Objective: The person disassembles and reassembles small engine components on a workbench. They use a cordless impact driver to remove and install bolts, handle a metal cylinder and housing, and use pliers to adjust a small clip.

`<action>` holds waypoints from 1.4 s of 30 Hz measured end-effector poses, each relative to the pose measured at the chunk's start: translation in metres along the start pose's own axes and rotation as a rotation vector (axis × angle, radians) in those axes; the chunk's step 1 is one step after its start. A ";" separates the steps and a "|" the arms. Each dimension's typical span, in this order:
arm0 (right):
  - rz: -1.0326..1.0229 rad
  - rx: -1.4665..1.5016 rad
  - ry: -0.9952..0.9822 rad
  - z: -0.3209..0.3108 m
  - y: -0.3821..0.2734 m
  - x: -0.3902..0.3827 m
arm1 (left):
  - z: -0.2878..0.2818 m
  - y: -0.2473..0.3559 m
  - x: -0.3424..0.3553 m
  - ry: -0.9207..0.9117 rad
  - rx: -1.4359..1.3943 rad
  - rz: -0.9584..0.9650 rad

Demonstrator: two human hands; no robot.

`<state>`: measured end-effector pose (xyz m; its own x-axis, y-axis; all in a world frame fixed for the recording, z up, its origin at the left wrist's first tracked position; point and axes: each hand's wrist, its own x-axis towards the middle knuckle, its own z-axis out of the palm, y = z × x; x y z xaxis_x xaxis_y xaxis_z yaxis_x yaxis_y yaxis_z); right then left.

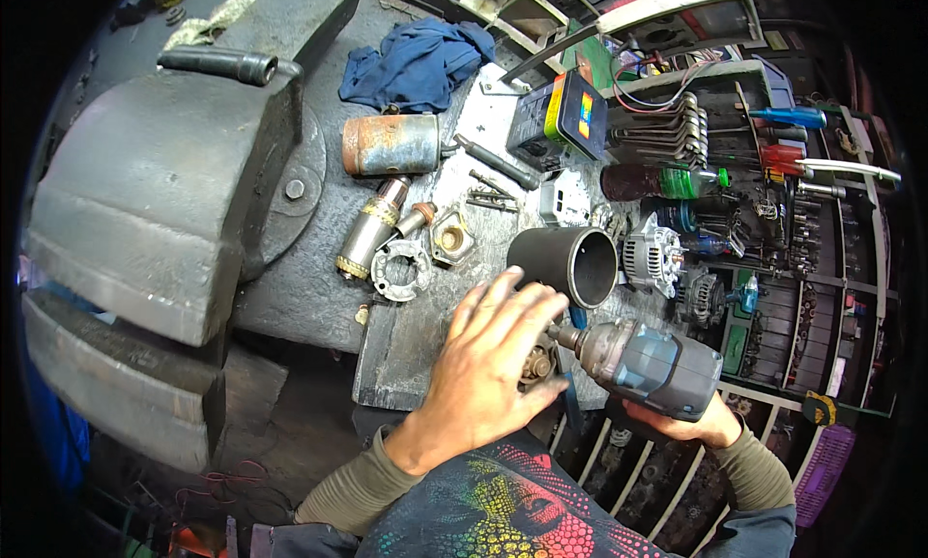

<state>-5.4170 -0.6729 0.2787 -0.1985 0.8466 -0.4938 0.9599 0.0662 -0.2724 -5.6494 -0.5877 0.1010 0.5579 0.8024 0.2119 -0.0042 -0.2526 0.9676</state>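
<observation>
My right hand [710, 423] grips a dark cordless impact driver [662, 365] by its handle; its nose points left. My left hand [488, 365] is spread flat with fingers apart, just left of the driver's nose. Under the left hand a metal part with a small gear [536, 365] is mostly hidden; whether the palm touches it I cannot tell. Beyond the left fingertips lies a black hollow metal cylinder [551, 254] on its side. To its left are a ring-shaped metal part [400, 271], a small housing [449, 239] and a starter armature [372, 231].
A large bench vise [164, 191] fills the left. Farther back lie a rusty cylinder [391, 144], a blue cloth [418, 65] and a boxy tin [561, 118]. A bottle [662, 182], wrenches [681, 133], an alternator [652, 257] and tool racks crowd the right.
</observation>
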 end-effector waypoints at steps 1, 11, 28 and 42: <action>0.029 0.073 0.020 0.003 0.002 -0.002 | 0.002 0.003 0.003 -0.032 0.052 0.047; -0.060 0.164 0.239 0.037 0.043 -0.056 | 0.022 0.022 0.018 -0.008 0.141 0.232; 0.056 1.027 0.751 0.166 0.202 -0.156 | 0.079 0.121 0.009 0.119 0.403 -0.028; -0.049 1.199 0.613 0.223 0.254 -0.170 | 0.220 0.153 0.046 -0.332 -0.086 -0.006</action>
<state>-5.1836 -0.9177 0.1097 0.1951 0.9753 -0.1031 0.1282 -0.1296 -0.9832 -5.4414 -0.7082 0.2287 0.7978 0.5803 0.1638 -0.0625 -0.1907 0.9797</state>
